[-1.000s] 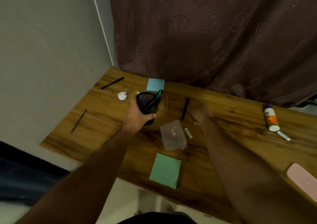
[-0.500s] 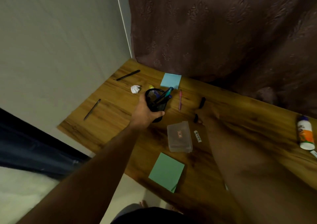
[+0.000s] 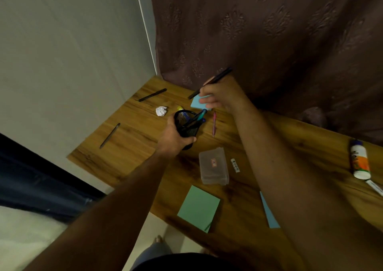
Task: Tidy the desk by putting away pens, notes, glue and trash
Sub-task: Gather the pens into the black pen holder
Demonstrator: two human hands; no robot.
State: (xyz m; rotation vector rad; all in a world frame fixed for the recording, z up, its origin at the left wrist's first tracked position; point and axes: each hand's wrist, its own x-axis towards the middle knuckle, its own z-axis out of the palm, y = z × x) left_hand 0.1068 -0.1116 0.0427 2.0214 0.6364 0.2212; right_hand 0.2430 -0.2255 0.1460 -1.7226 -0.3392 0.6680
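The surface (image 3: 128,146) carries loose pens, notes, a paper ball and a glue bottle (image 3: 359,160) far right of both grips. The left hand (image 3: 174,140) grips the mesh cup (image 3: 187,125), mouth up. The right hand (image 3: 221,96) pinches a black pen (image 3: 219,78), tilted, tip low and left. The cup lies just below and left of that grip, so I judge the pen drops there next.

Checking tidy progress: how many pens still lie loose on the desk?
3: black pen at back, dark pen near left edge, pink pen right of black mesh cup. Arms may hide more.
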